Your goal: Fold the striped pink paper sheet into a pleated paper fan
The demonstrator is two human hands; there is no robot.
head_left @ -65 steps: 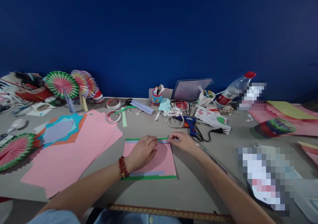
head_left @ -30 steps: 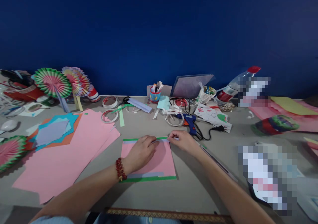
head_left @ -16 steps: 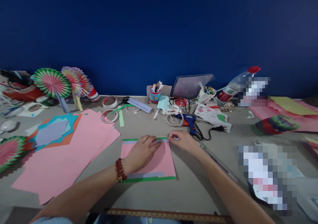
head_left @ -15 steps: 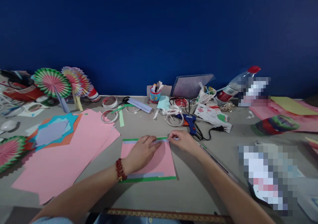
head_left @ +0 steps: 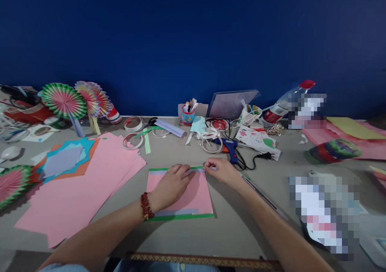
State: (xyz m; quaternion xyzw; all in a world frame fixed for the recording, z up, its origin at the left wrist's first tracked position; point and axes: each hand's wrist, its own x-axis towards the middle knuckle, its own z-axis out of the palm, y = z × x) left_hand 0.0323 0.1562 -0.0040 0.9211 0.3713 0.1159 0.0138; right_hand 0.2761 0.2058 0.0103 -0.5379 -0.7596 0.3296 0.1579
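Observation:
A pink sheet of paper (head_left: pixel 196 193) lies flat in front of me, with a green strip and a lavender strip along both its far and near edges. My left hand (head_left: pixel 173 183), wearing a red bead bracelet, rests on the sheet with its fingers stretched over the far lavender strip (head_left: pixel 157 172). At the sheet's far right corner, my right hand (head_left: pixel 219 169) pinches the end of that lavender paper strip between thumb and forefinger. A bit of lavender shows past the fingertips. The palm of my left hand hides part of the sheet.
Large pink sheets (head_left: pixel 72 199) spread to the left. Tape rolls (head_left: pixel 132 140), a blue glue gun (head_left: pixel 231 149) and a pen cup (head_left: pixel 187 116) stand behind the sheet. A pen-like tool (head_left: pixel 262 193) lies under my right forearm. Paper fans (head_left: pixel 63 100) lean at the back left.

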